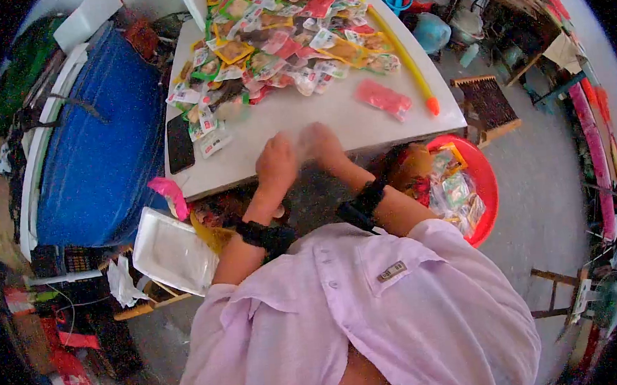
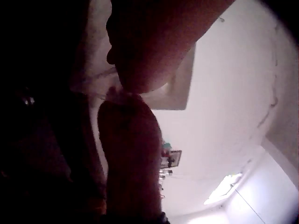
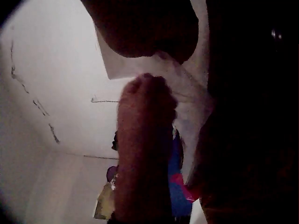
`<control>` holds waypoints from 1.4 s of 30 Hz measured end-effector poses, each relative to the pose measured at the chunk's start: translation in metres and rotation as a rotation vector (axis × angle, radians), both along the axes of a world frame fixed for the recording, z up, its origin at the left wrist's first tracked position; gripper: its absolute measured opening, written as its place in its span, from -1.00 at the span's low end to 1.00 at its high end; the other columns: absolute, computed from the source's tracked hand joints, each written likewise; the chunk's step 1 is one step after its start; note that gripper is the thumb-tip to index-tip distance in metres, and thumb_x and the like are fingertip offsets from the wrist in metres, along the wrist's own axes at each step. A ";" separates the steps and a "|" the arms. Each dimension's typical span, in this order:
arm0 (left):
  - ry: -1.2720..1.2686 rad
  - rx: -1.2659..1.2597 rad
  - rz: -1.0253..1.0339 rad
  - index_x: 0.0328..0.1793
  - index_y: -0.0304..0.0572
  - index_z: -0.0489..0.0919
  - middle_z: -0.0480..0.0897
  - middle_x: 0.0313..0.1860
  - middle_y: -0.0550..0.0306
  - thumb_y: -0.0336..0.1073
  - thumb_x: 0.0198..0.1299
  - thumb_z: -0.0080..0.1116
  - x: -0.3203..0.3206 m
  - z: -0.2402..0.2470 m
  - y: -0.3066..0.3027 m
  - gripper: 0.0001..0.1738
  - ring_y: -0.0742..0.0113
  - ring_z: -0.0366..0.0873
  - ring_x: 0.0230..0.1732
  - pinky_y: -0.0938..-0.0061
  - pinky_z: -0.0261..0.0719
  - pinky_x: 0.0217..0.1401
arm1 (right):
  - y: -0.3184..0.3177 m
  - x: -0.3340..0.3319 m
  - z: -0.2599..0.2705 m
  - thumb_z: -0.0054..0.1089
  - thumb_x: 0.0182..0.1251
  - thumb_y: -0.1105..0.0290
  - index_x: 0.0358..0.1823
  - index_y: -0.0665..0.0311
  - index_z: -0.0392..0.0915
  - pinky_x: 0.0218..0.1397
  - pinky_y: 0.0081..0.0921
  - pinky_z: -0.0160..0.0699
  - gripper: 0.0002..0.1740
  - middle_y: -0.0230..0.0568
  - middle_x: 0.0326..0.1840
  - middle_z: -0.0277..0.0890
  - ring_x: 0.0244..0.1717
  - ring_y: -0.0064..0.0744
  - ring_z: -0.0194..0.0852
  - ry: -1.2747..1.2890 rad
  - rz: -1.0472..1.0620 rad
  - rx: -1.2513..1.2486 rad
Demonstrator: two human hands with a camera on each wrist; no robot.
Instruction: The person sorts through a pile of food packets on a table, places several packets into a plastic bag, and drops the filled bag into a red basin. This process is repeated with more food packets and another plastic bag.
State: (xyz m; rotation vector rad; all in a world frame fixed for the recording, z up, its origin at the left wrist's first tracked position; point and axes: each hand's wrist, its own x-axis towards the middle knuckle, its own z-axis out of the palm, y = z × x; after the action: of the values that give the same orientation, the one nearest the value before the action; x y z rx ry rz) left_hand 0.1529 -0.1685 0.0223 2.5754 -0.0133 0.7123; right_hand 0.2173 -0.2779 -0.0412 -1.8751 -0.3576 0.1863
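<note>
Both hands meet low over the table's front edge. The left hand (image 1: pixel 276 162) has curled fingers; beside it, a small gap apart, the right hand (image 1: pixel 325 147) is curled too and blurred. A thin, clear piece of plastic (image 2: pixel 112 95) appears pinched between them, though its shape is hard to make out. Dark in the left wrist view, the left hand (image 2: pixel 149 46) is above the right hand (image 2: pixel 128 126). In the right wrist view the left hand (image 3: pixel 145 105) shows bent fingers below the right hand (image 3: pixel 149 28). Their fingertips are mostly hidden.
Many small food packets (image 1: pixel 277 44) pile up on the white table (image 1: pixel 303 110). A pink packet (image 1: pixel 384 100) and a yellow tube (image 1: pixel 402 50) lie right, a black phone (image 1: pixel 180 142) left. Below stand a red basin (image 1: pixel 491 194) of packets and a white foam tray (image 1: pixel 173 252).
</note>
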 end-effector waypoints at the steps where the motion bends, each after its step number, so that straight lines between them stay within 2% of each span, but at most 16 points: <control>1: 0.087 -0.021 -0.012 -0.45 -0.19 0.31 0.42 -0.49 -0.07 -0.33 -0.11 -0.16 -0.002 -0.007 -0.001 -0.89 -0.08 0.36 -0.44 0.11 0.29 -0.42 | -0.003 0.007 -0.009 -0.17 0.06 0.27 -0.36 0.31 0.34 -0.27 -0.31 0.25 -0.74 -0.05 -0.32 0.34 -0.32 -0.13 0.28 -0.269 0.083 -0.349; 2: 0.094 -0.004 -0.027 -0.45 -0.20 0.31 0.42 -0.49 -0.08 -0.33 -0.11 -0.16 -0.004 -0.013 -0.002 -0.89 -0.08 0.37 -0.44 0.12 0.30 -0.42 | -0.007 0.011 -0.014 -0.17 0.06 0.26 -0.34 0.32 0.34 -0.25 -0.29 0.25 -0.73 -0.02 -0.28 0.33 -0.29 -0.12 0.28 -0.532 0.166 -0.702; 5: 0.119 0.032 -0.057 -0.42 -0.20 0.32 0.44 -0.49 -0.08 -0.34 -0.12 -0.16 -0.006 -0.023 -0.005 -0.87 -0.06 0.38 -0.43 0.13 0.31 -0.41 | -0.040 -0.006 0.042 -0.13 0.03 0.26 -0.29 0.33 0.34 -0.21 -0.28 0.24 -0.70 0.05 -0.25 0.30 -0.24 -0.05 0.26 -0.254 -0.183 -0.175; 7: 0.118 0.046 -0.044 -0.37 -0.20 0.35 0.44 -0.50 -0.08 -0.35 -0.13 -0.16 -0.002 -0.022 -0.006 -0.84 -0.06 0.38 -0.43 0.14 0.32 -0.40 | -0.077 0.011 0.046 -0.09 0.00 0.26 -0.25 0.32 0.34 -0.16 -0.27 0.24 -0.68 0.04 -0.23 0.30 -0.19 -0.02 0.24 -0.452 -0.381 -0.308; 8: 0.116 0.049 -0.044 -0.34 -0.19 0.35 0.45 -0.52 -0.07 -0.35 -0.13 -0.16 0.000 -0.022 -0.008 -0.81 -0.05 0.39 -0.43 0.15 0.32 -0.40 | -0.102 0.038 0.033 -0.06 -0.02 0.24 -0.22 0.31 0.33 -0.15 -0.26 0.24 -0.65 0.02 -0.23 0.31 -0.18 -0.02 0.24 -0.275 -0.409 -0.231; 10: 0.112 0.058 -0.041 -0.28 -0.19 0.37 0.45 -0.55 -0.06 -0.35 -0.14 -0.16 0.003 -0.025 -0.009 -0.76 -0.03 0.40 -0.44 0.15 0.32 -0.39 | -0.145 0.067 0.024 -0.01 -0.07 0.20 -0.18 0.27 0.32 -0.14 -0.22 0.24 -0.59 -0.03 -0.22 0.32 -0.17 -0.05 0.25 -0.225 -0.467 -0.350; 12: 0.210 0.106 -0.010 -0.24 -0.17 0.38 0.46 -0.56 -0.02 -0.35 -0.15 -0.15 0.005 -0.021 -0.011 -0.74 0.01 0.42 -0.45 0.17 0.32 -0.39 | -0.173 0.073 0.035 0.03 -0.12 0.16 -0.15 0.21 0.31 -0.15 -0.16 0.24 -0.54 -0.08 -0.19 0.31 -0.16 -0.08 0.25 -0.475 -0.524 -0.748; 16: 0.213 0.370 0.011 -0.23 -0.13 0.39 0.50 -0.53 0.04 -0.34 -0.16 -0.11 0.014 0.004 -0.009 -0.73 0.09 0.45 -0.46 0.22 0.34 -0.40 | -0.182 0.072 0.032 0.08 -0.19 0.09 -0.12 0.05 0.30 -0.13 -0.15 0.23 -0.49 -0.17 -0.13 0.28 -0.09 -0.16 0.22 -0.176 -0.159 -0.874; 19: 0.227 0.415 0.006 -0.25 -0.09 0.40 0.51 -0.51 0.07 -0.32 -0.16 -0.09 0.020 0.011 -0.007 -0.74 0.11 0.47 -0.46 0.25 0.35 -0.43 | -0.152 0.044 0.049 0.07 -0.18 0.03 -0.10 0.03 0.29 -0.06 -0.17 0.17 -0.46 -0.18 -0.06 0.23 -0.01 -0.19 0.14 -0.270 -0.072 -0.992; 22: 0.542 0.361 0.001 -0.19 -0.14 0.38 0.51 -0.47 0.01 -0.28 -0.16 -0.09 0.026 -0.010 -0.008 -0.68 0.08 0.46 -0.45 0.27 0.40 -0.44 | -0.146 0.034 0.031 0.06 -0.18 0.00 -0.09 0.07 0.28 -0.03 -0.10 0.10 -0.43 -0.15 -0.01 0.18 0.02 -0.16 0.09 -0.406 0.007 -0.859; 26: 0.564 0.196 -0.004 -0.20 -0.16 0.37 0.50 -0.44 -0.04 -0.29 -0.17 -0.11 0.024 -0.011 -0.011 -0.68 0.05 0.46 -0.40 0.23 0.39 -0.38 | -0.145 0.039 0.028 0.05 -0.20 -0.03 -0.30 0.08 0.40 -0.13 -0.23 0.21 -0.55 -0.25 -0.23 0.31 -0.05 -0.23 0.16 -0.336 -0.220 -0.822; 29: 0.520 0.150 -0.012 -0.24 -0.16 0.37 0.50 -0.42 -0.07 -0.29 -0.15 -0.12 0.024 -0.011 -0.011 -0.72 0.01 0.45 -0.38 0.20 0.38 -0.35 | -0.141 0.033 0.045 0.07 -0.23 -0.06 -0.36 0.15 0.41 -0.10 -0.17 0.16 -0.52 -0.26 -0.19 0.28 -0.04 -0.24 0.16 -0.320 -0.436 -1.006; 32: 0.545 0.145 -0.005 -0.27 -0.17 0.37 0.49 -0.42 -0.09 -0.29 -0.14 -0.14 0.025 -0.009 -0.012 -0.75 -0.02 0.45 -0.38 0.18 0.38 -0.34 | -0.135 0.032 0.077 0.09 -0.26 -0.09 -0.44 0.21 0.41 -0.08 -0.14 0.11 -0.49 -0.23 -0.13 0.24 -0.01 -0.27 0.13 -0.117 -0.206 -1.077; 35: 0.606 0.149 0.036 -0.28 -0.16 0.38 0.49 -0.42 -0.09 -0.29 -0.13 -0.14 0.028 -0.005 -0.014 -0.76 -0.03 0.44 -0.38 0.17 0.37 -0.34 | -0.132 0.030 0.070 0.14 -0.28 -0.04 -0.46 0.25 0.40 -0.15 -0.23 0.20 -0.51 -0.16 -0.23 0.32 -0.09 -0.23 0.23 -0.188 -0.142 -0.989; 39: 0.449 0.151 0.046 -0.35 -0.09 0.40 0.50 -0.51 -0.02 -0.25 -0.09 -0.17 0.028 -0.019 -0.012 -0.81 0.00 0.45 -0.43 0.20 0.38 -0.39 | -0.124 0.018 0.046 0.20 -0.27 0.23 -0.47 0.38 0.35 -0.44 -0.49 0.34 -0.62 -0.18 -0.58 0.38 -0.48 -0.41 0.34 -0.207 -0.227 -0.415; 42: 0.430 0.051 0.062 -0.34 -0.06 0.40 0.51 -0.49 -0.01 -0.22 -0.10 -0.16 0.022 -0.016 -0.014 -0.80 0.02 0.45 -0.39 0.24 0.38 -0.35 | -0.113 -0.002 0.060 0.15 -0.22 0.34 -0.42 0.38 0.33 -0.49 -0.54 0.35 -0.67 -0.23 -0.53 0.36 -0.49 -0.51 0.30 0.130 -0.325 -0.014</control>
State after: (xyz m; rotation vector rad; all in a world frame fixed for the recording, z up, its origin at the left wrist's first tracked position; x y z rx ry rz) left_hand 0.1751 -0.1821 0.0060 2.7342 0.1875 0.1688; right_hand 0.2149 -0.3906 0.0185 -1.8950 0.0387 0.0896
